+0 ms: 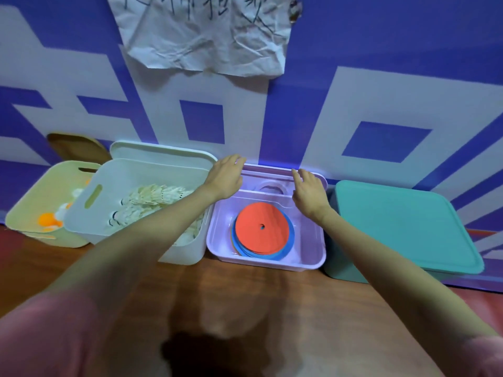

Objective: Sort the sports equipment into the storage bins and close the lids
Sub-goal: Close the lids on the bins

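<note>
**Both hands reached for the lilac bin's lid**

A person's left hand (227, 175) and right hand (307, 190) lay on the top edge of a lilac lid (283, 177) that stood propped behind its open lilac bin (268, 263), against the blue-and-white wall (299, 110). The fingers of both hands curled over that edge; how firmly they gripped could not be told. The hold looked meant for tipping the lid forward onto the bin. Inside lay a stack of flat discs (261, 229), red on top, blue beneath.

To the left, touching it, stood an open white bin (89, 213) of shuttlecocks (152, 200), its white lid (163, 153) upright behind. Further left was a yellow bin (27, 213) with orange and white balls (50, 220). To the right sat a teal bin (408, 221), already closed. The left forearm crossed over the white bin's corner. All rested on a wooden floor (272, 308).
</note>
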